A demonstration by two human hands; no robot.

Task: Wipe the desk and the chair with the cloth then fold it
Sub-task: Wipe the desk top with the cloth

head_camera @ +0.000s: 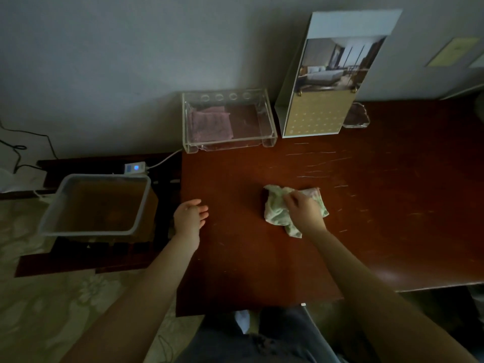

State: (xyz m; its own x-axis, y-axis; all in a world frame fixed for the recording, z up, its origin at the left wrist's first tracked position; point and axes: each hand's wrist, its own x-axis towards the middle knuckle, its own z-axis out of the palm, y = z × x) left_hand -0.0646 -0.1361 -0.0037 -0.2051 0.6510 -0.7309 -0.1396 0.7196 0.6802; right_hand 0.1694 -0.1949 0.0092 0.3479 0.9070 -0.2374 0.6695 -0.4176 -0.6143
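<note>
Evidently bunched for scrubbing, the pale green patterned cloth [275,209] lies crumpled mid-way across the dark wooden surface [262,263], clutched and pressed down by the right grip [303,208], while the left grip [190,216] rests relaxed and empty near the surface's left edge, probably steadying.
</note>
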